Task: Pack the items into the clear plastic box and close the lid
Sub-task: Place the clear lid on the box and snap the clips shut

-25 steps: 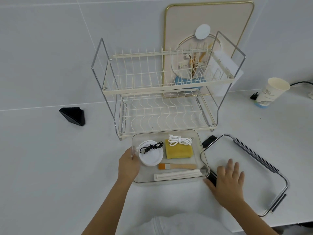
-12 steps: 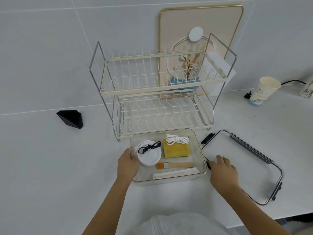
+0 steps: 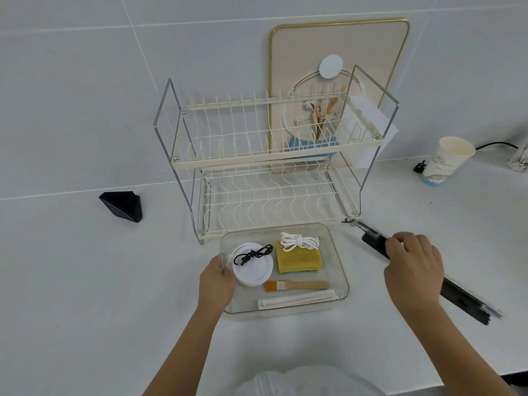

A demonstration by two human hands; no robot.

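The clear plastic box [image 3: 341, 267] sits on the white counter in front of the dish rack. Inside lie a white round lid [image 3: 253, 271] with a black cable [image 3: 253, 254] on it, a yellow sponge [image 3: 298, 258] under a coiled white cord [image 3: 298, 241], a small orange-bristled brush [image 3: 297, 285] and a white wrapped stick [image 3: 297, 298]. My left hand [image 3: 215, 282] grips the box's left wall. My right hand [image 3: 413, 268] holds the clear lid [image 3: 463, 302] by its black clip edge, tilted up on edge to the right of the box.
A two-tier cream wire dish rack [image 3: 271, 178] stands right behind the box. A black wedge [image 3: 123, 205] lies at the left. A paper cup [image 3: 445, 161] stands at the far right, with a cable behind it. A gold-rimmed board [image 3: 337, 52] leans on the wall.
My right hand has closed on the lid's near edge and lifted it from lying flat on the counter to standing tilted on edge. My left hand stays on the box.
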